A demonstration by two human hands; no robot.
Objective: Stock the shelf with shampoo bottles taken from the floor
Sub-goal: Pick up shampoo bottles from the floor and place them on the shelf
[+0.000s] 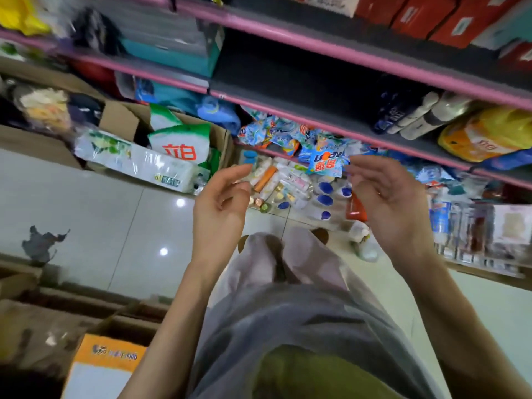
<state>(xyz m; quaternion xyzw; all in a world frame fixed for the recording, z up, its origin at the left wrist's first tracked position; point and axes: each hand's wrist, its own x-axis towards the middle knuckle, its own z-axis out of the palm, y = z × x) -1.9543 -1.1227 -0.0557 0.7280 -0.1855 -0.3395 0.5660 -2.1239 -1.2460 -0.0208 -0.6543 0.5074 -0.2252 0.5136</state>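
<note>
Several shampoo bottles (290,188) stand clustered on the tiled floor at the foot of the shelving, white ones with blue caps (325,200) and one orange-topped. My left hand (220,203) hovers above their left side, palm up, fingers loosely curled and holding nothing. My right hand (385,203) hovers over their right side, also open and empty. The pink-edged shelf (316,116) runs across the view above the hands; dark and white bottles (417,116) lie on it at the right, and its middle stretch is a dark bare surface.
Blue detergent packets (293,139) spill from the lower shelf. A cardboard box with green-and-white bags (178,142) and a wrapped white pack (135,162) sit on the floor at left. An orange box (106,361) is near my left elbow. Yellow bags (486,133) lie on the shelf's right.
</note>
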